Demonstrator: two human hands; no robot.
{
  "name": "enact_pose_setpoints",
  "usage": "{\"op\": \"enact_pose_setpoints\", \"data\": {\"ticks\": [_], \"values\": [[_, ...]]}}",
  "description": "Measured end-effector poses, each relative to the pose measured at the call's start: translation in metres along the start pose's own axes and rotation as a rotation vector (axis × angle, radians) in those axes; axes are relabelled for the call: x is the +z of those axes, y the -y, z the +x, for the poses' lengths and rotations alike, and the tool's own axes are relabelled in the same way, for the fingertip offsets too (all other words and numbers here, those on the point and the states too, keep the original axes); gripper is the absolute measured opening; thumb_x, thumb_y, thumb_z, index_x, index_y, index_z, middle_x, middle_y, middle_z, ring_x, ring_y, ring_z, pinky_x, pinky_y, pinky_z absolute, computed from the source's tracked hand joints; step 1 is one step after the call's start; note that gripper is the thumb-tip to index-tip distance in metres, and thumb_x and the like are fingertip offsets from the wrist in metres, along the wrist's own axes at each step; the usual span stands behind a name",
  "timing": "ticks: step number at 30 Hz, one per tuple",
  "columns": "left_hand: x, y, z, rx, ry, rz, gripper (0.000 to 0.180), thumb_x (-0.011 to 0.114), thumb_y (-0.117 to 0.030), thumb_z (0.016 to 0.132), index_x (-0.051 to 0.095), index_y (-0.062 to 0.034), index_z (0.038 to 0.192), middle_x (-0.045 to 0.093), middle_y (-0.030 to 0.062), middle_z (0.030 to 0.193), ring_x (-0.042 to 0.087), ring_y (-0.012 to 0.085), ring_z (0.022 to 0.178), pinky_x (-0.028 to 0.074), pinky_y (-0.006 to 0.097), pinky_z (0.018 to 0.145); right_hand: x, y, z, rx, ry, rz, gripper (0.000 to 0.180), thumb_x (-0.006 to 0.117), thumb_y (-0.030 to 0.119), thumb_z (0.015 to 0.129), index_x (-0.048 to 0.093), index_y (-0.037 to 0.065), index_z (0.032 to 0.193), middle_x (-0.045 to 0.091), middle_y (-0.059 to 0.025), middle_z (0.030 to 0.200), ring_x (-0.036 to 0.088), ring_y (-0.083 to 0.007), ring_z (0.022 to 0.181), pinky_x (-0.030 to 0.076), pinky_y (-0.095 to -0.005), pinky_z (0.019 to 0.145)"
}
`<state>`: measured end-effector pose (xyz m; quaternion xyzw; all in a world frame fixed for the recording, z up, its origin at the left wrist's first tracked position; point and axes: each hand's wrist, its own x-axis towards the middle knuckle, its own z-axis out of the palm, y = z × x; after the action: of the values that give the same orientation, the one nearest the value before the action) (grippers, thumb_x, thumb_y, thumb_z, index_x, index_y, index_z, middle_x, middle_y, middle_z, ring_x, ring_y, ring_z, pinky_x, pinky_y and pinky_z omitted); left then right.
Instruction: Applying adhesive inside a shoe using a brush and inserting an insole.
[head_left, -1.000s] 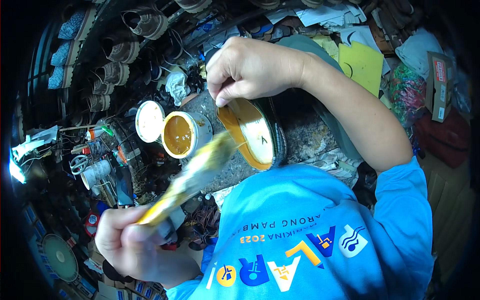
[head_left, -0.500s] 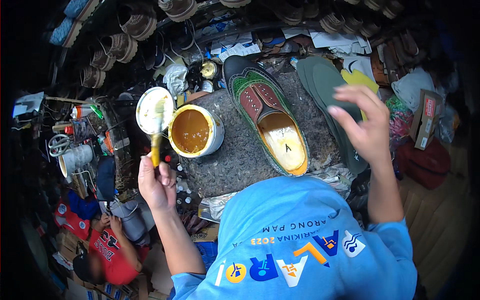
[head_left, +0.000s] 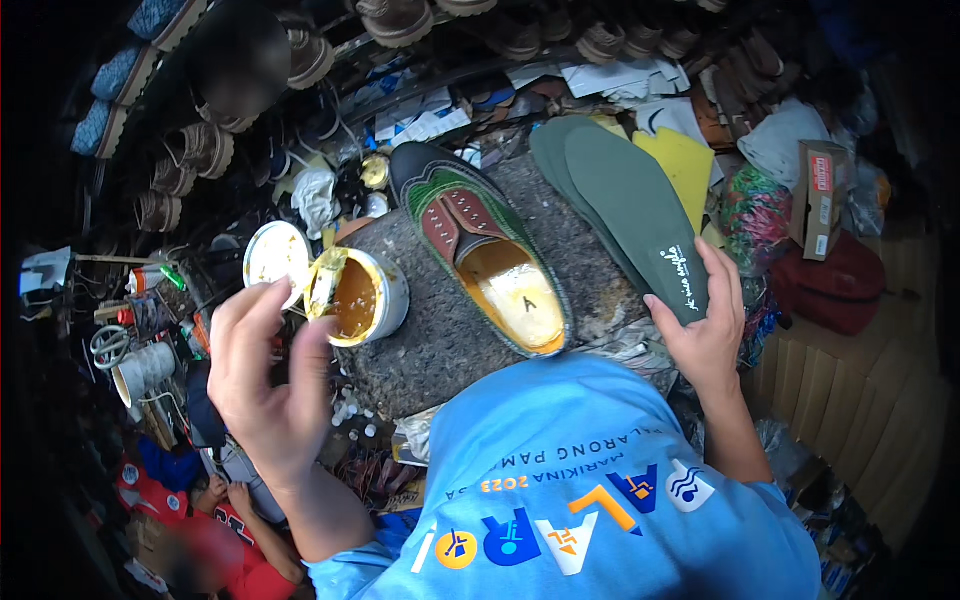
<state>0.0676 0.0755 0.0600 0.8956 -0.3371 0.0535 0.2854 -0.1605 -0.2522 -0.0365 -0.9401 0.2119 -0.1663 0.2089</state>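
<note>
My left hand (head_left: 265, 380) is open beside a white tub (head_left: 396, 298) of amber glue (head_left: 358, 304), with thumb and fingers apart. A glue-smeared piece, perhaps the brush, rests against the tub's inner left side; I cannot make it out clearly. At the right, my right hand (head_left: 708, 335) grips the heel end of a grey-green insole (head_left: 640, 200), thumb on one edge and fingers on the other. More insoles (head_left: 550, 150) lie under it. Between the hands, a black, green and brown wingtip shoe (head_left: 475, 235) lies toe away on a dark rough block (head_left: 430, 365).
The glue-stained lid (head_left: 277, 258) lies left of the tub. Yellow sheet (head_left: 680, 165) sits behind the insoles, with a cardboard box (head_left: 818, 200) and red bag (head_left: 830, 285) farther right. Shoes (head_left: 395, 20) line a rack at the back. Another person in red (head_left: 240, 555) sits lower left.
The brush has left my left hand, which has opened and come down beside the tub. My right hand has dropped from the air and closed on the insole's heel end. The view has shifted.
</note>
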Motion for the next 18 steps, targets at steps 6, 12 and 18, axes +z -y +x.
{"op": "enact_pose_setpoints", "data": {"ticks": [6,12,18], "values": [[0.027,-0.105,0.092,0.886,0.365,-0.049,0.028,0.078,-0.022,0.071,0.068,-0.0099,0.095,0.065,0.0222,0.142,0.053,0.0462,0.143,0.047,0.056,0.109,-0.033,0.038,0.029,-0.365,-0.176,0.385,0.089,0.09,0.004,0.068,0.049,-0.006,0.146,0.067,-0.0289,0.132,0.07,-0.0412,0.115,0.054,-0.0457,0.102],[0.033,-0.043,0.136,0.861,0.617,-0.247,0.062,0.095,-0.03,0.051,0.079,-0.0107,0.108,0.064,0.0183,0.137,0.065,0.0392,0.119,0.054,0.051,0.101,-0.014,0.053,0.044,-0.463,-0.127,0.771,0.122,0.101,0.022,0.07,0.018,0.004,0.159,0.036,-0.0416,0.158,0.05,-0.0443,0.144,0.041,-0.052,0.119],[0.01,-0.002,0.152,0.697,0.847,-0.28,0.043,0.096,-0.02,0.062,0.085,-0.011,0.102,0.065,0.0237,0.135,0.064,0.0365,0.115,0.05,0.048,0.098,0.046,0.047,0.017,-0.244,0.274,0.72,0.075,0.099,0.025,0.067,0.059,0.01,0.129,0.038,-0.0326,0.161,0.05,-0.0474,0.144,0.043,-0.0515,0.117]]}}
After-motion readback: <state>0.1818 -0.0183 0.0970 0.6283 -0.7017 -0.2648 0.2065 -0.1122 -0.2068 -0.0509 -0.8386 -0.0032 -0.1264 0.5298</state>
